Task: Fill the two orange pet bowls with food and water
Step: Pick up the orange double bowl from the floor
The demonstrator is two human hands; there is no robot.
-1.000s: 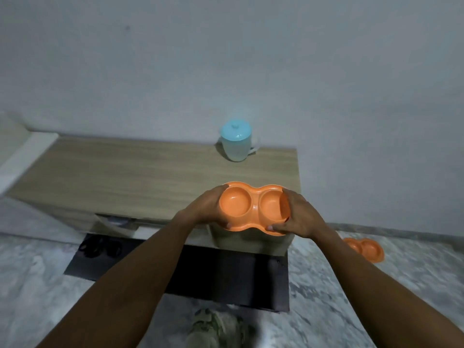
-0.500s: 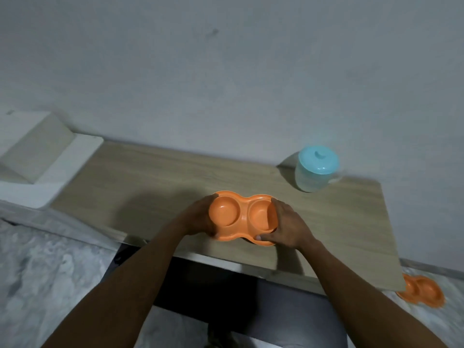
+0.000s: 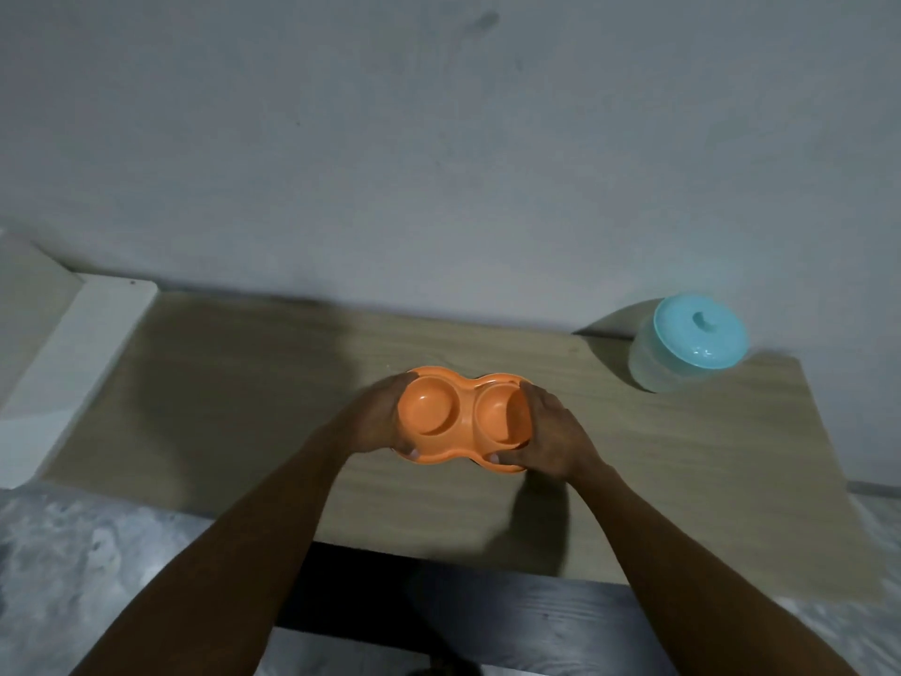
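Note:
An orange double pet bowl with two empty round cups is held over the middle of the wooden tabletop. My left hand grips its left end and my right hand grips its right end. The bowl tilts slightly toward me; whether it touches the wood I cannot tell. A clear jug with a light blue lid stands at the back right of the table, apart from the bowl.
A grey wall rises right behind the table. A white ledge borders the table's left end. Marble floor lies in front, with a dark panel under the table's front edge.
Both hands carried the orange bowl forward from beyond the table's front edge to over its middle. The view came closer and shifted left; the second orange bowl on the floor left the frame.

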